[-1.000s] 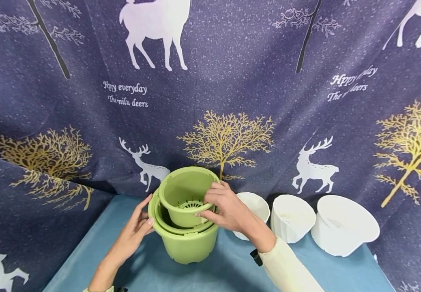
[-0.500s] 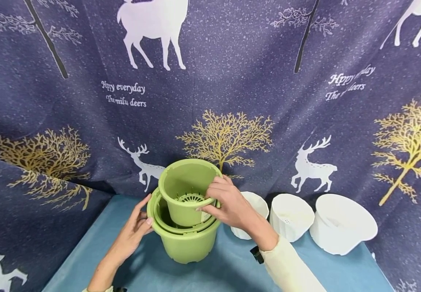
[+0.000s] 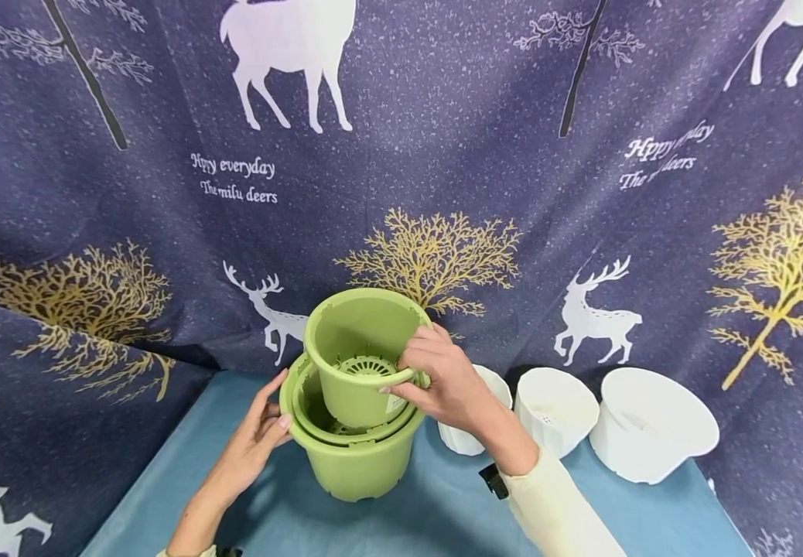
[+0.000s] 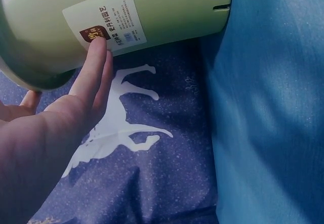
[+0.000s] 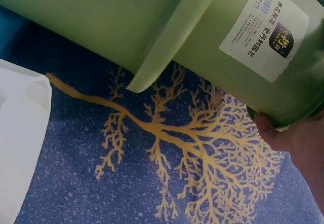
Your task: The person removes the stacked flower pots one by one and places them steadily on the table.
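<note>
A large green plastic flowerpot (image 3: 360, 473) stands on the blue cloth, with a second green pot's rim nested inside its rim. Above them, a smaller green flowerpot (image 3: 346, 394) is tilted and partly raised out of the nest, its slotted bottom visible. My right hand (image 3: 443, 379) pinches the near right of the small pot's rim; in the right wrist view the thumb is by that rim, near a white label (image 5: 268, 31). At the left, my left hand (image 3: 251, 441) holds the large pot's rim, and in the left wrist view fingers touch its labelled side (image 4: 172, 11).
To the right stand three white pots: one (image 3: 460, 439) partly hidden behind my right hand, a fluted one (image 3: 555, 410) and a wide-lipped one (image 3: 652, 425). A dark blue printed curtain (image 3: 443, 170) hangs behind. Blue cloth (image 3: 443, 518) covers the surface.
The small pot has risen out of the nested pots and shifted slightly right, with my right hand on its rim. My left hand and the large pot have stayed nearly in place.
</note>
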A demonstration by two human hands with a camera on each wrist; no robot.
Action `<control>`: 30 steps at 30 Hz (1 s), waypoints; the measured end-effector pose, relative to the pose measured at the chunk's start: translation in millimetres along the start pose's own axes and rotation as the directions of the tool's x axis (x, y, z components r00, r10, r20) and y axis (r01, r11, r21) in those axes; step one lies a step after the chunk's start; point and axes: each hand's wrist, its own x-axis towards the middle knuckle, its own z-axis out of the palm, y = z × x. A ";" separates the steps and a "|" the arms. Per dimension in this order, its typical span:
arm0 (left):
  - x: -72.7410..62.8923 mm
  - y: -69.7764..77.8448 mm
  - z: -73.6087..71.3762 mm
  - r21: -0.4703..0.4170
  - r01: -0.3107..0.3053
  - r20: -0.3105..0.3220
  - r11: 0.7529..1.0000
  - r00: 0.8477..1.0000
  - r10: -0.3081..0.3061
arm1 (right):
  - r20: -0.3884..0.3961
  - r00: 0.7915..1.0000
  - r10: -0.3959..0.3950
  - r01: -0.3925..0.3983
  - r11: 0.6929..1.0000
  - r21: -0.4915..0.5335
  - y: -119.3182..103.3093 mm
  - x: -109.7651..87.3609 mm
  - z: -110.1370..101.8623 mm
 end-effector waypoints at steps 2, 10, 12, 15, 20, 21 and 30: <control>0.2 0.5 0.3 -0.005 -0.004 0.000 1.000 1.000 0.004 | -0.016 1.000 -0.009 0.009 1.000 0.010 0.2 0.6 -1.8; -0.2 2.3 0.7 -0.007 0.009 0.004 1.000 1.000 -0.009 | -0.086 0.995 -0.049 0.053 0.998 0.041 -2.6 5.0 -9.5; -0.1 2.2 0.4 -0.005 0.008 0.007 1.000 1.000 -0.008 | -0.103 0.993 -0.056 0.062 0.997 0.048 -3.6 6.0 -12.4; -0.1 1.7 -0.2 -0.004 0.002 0.006 1.000 1.000 -0.002 | -0.114 0.992 -0.051 0.058 0.997 0.057 -5.6 6.2 -17.3; 0.1 -0.3 0.0 -0.016 -0.021 0.010 1.000 1.000 0.021 | -0.133 0.989 -0.068 0.075 0.996 0.045 -8.2 4.8 -25.8; -0.3 -0.5 0.1 -0.017 -0.022 0.010 1.000 1.000 0.022 | -0.138 0.988 -0.072 0.079 0.996 0.041 -8.5 4.5 -27.0; -0.5 0.6 0.2 0.000 0.005 -0.002 1.000 1.000 -0.005 | -0.175 0.982 -0.070 0.076 0.997 0.027 -13.4 -2.2 -38.6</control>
